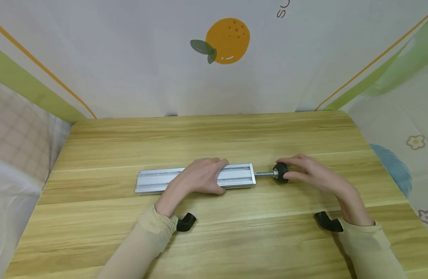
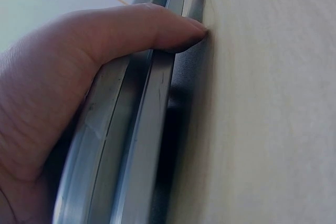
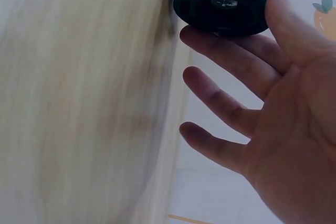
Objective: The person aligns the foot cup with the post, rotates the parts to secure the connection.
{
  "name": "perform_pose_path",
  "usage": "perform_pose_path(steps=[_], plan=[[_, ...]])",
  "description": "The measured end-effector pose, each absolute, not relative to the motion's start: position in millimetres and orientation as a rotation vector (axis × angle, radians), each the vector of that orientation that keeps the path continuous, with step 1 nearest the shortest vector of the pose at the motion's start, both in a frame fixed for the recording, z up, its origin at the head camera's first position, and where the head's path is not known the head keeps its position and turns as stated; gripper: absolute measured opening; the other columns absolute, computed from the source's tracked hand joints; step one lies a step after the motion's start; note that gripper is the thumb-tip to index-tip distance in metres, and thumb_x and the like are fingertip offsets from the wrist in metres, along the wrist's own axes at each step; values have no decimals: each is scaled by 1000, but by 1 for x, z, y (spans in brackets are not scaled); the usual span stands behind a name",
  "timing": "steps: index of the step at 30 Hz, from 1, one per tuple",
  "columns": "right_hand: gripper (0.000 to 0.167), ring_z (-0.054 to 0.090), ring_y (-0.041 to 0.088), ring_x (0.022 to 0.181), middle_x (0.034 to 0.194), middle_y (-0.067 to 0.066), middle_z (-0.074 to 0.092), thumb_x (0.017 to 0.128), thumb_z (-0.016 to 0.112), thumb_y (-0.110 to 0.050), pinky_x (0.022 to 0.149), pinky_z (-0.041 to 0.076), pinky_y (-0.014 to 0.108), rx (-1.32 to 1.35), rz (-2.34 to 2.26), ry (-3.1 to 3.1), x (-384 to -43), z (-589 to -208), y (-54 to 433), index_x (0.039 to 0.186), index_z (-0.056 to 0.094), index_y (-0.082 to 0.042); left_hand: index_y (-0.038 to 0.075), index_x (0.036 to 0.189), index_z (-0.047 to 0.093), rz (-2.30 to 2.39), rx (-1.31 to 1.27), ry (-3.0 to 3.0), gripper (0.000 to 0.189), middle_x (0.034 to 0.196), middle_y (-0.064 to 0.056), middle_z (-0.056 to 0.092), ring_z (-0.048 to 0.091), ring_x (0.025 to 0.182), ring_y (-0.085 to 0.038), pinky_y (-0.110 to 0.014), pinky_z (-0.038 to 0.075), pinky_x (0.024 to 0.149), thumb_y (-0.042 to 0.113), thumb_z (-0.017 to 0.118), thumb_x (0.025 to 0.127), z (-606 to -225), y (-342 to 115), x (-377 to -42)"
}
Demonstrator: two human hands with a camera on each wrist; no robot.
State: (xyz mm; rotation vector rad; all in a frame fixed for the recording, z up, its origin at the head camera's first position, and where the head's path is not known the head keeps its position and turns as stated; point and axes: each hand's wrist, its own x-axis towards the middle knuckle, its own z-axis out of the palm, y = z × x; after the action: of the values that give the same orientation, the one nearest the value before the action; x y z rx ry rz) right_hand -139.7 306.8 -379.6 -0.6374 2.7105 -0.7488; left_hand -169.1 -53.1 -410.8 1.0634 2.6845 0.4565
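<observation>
A silver aluminium extrusion profile [image 1: 236, 175] lies lengthwise on the table in the head view. My left hand [image 1: 199, 177] grips it near its middle, the thumb along the near side and the fingers over the top and far edge. From the profile's right end cap sticks a threaded rod [image 1: 264, 174] with a nut by a round black levelling foot [image 1: 281, 173]. My right hand [image 1: 316, 174] pinches this foot between thumb and fingers. In the right wrist view the foot's hollow underside [image 3: 220, 11] shows, while two fingers stay spread away from it.
The wood-grain table [image 1: 256, 240] extends around the profile on all sides. Behind it hangs a pale cloth [image 1: 137, 69] with a printed orange. Black curved pieces [image 1: 187, 222] protrude at both sleeve cuffs.
</observation>
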Motion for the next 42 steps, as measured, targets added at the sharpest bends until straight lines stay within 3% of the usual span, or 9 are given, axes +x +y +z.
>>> perform_pose_path(steps=[9,12,17,19,23,28,34,42], plan=[[50,57,31,131,145,11,61,107,52,-38,104,48,55,-567,-742,2680,-142,-379,305,151,52,-15,16,133,58,461,1061,2687,67,94,4,63,56,77,-13,-35,53,74,43,81,75,-409,-53,-169],[55,56,33,133,144,11,61,101,63,-39,106,48,57,-566,-782,2679,-142,-380,303,148,53,-12,16,133,58,462,1062,2687,67,94,4,63,56,76,-13,-35,52,74,43,80,75,-410,-53,-169],[73,58,32,124,129,12,62,74,93,-29,104,48,53,-658,-826,2726,-144,-387,297,130,53,-5,16,132,58,466,1063,2685,66,92,4,62,55,75,-13,-35,52,73,42,80,75,-410,-53,-169],[77,58,31,121,124,13,61,66,97,-24,104,47,52,-708,-804,2755,-145,-390,295,125,52,-3,15,132,58,464,1064,2685,67,93,4,62,55,75,-13,-35,52,73,42,80,75,-410,-53,-168],[77,58,30,118,121,11,60,63,98,-16,102,48,50,-717,-776,2781,-144,-393,291,123,50,-5,15,134,58,455,1063,2687,69,94,4,63,56,77,-13,-36,53,75,42,80,75,-410,-52,-168],[74,58,30,121,123,10,63,65,97,-14,105,47,52,-656,-801,2775,-144,-391,291,124,53,-4,16,134,58,450,1065,2687,68,95,4,63,56,78,-13,-36,53,76,42,80,76,-409,-52,-169],[62,57,35,127,129,13,65,78,90,-25,107,45,57,-609,-850,2732,-143,-385,297,127,59,-4,16,132,58,450,1068,2690,67,95,3,64,56,78,-13,-36,53,76,43,80,75,-407,-52,-169],[47,60,33,128,137,13,66,103,61,-32,104,49,56,-614,-769,2701,-142,-384,303,143,58,-8,15,133,58,452,1066,2686,67,93,4,63,55,76,-13,-35,53,76,42,81,75,-409,-53,-168]])
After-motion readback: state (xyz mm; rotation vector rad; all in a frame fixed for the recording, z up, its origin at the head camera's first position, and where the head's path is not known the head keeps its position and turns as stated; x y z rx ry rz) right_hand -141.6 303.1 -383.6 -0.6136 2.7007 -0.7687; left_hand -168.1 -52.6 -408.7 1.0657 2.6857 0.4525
